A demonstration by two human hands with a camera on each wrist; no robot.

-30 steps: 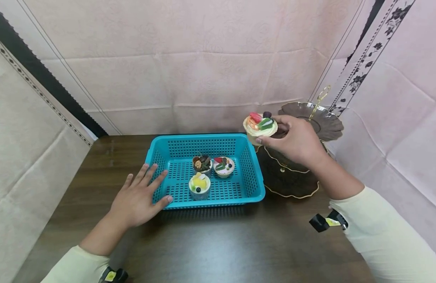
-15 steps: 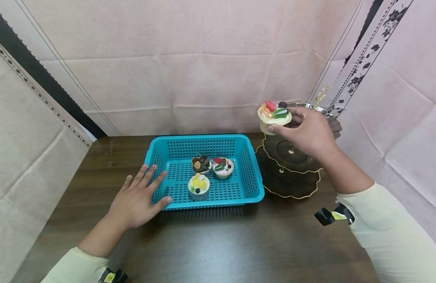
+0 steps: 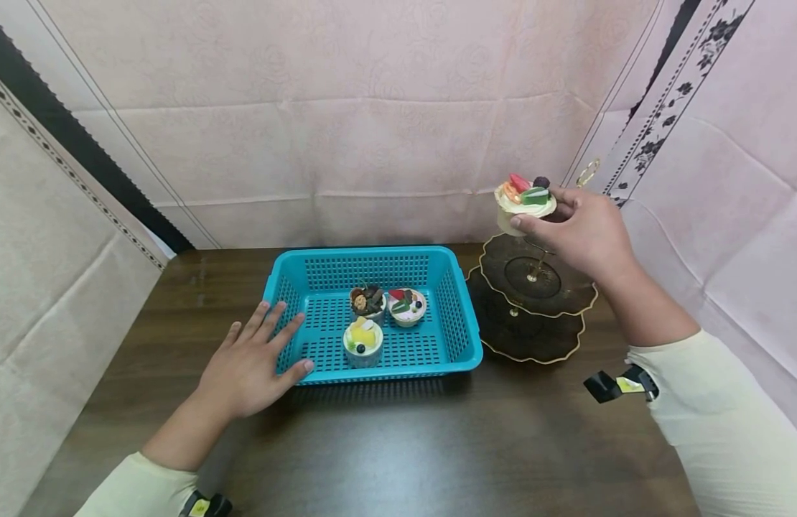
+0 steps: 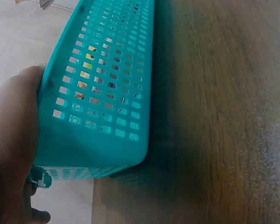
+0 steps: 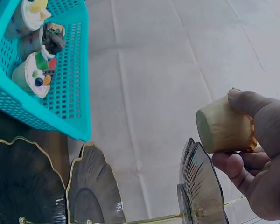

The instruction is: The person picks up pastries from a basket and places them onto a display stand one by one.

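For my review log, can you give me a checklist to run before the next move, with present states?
1. Right hand grips the cupcake: ok.
2. Cupcake roughly upright: ok, topping uppermost.
3. Top tier fully visible in the head view: not ok, mostly hidden behind the right hand.
4. Cupcake apart from top tier: cannot tell; their outlines meet in the right wrist view.
5. Left hand touching the basket: ok.
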